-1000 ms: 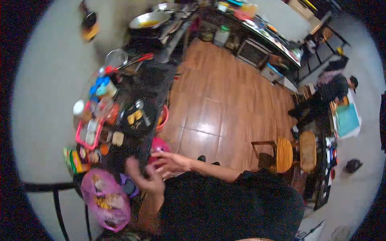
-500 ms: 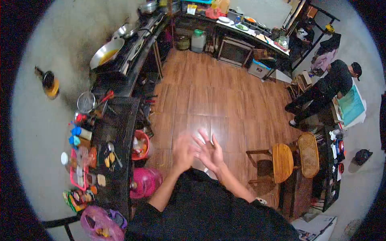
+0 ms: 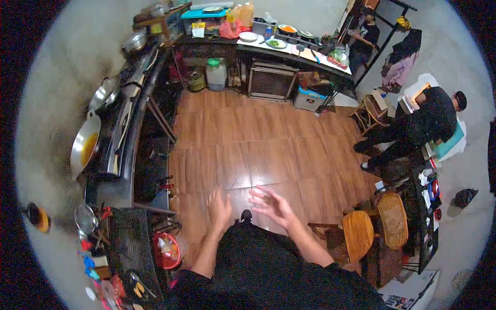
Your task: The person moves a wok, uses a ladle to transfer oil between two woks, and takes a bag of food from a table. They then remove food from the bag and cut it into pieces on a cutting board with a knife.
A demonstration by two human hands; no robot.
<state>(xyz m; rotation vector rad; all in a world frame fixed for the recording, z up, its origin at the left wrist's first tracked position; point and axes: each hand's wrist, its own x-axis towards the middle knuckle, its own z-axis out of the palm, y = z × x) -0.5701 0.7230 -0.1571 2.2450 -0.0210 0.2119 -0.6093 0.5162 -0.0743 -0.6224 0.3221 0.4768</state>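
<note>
Both of my hands are held out in front of my body, above the wood-look tile floor [image 3: 258, 129]. My left hand [image 3: 219, 209] is open, fingers pointing up and away from me, and nothing is in it. A gap separates it from my right hand [image 3: 271, 206], which is open too, its fingers spread and its palm partly showing. Neither hand touches anything. Below them, between my wrists, the tip of my dark shoe [image 3: 246, 216] shows on the floor.
Left are a wok [image 3: 85, 144] with yellowish liquid, a black counter [image 3: 129, 253] and a red basket [image 3: 168, 250]. Ahead, a long table [image 3: 310, 54] bears plates. Right stand a wooden chair [image 3: 357, 235] and a person in black [image 3: 431, 116] bending over. Another person [image 3: 364, 39] is farther back.
My hands, close together and blurred before, have moved apart. The view has shifted forward: the back table looks nearer, and the wok has slid left and down in view.
</note>
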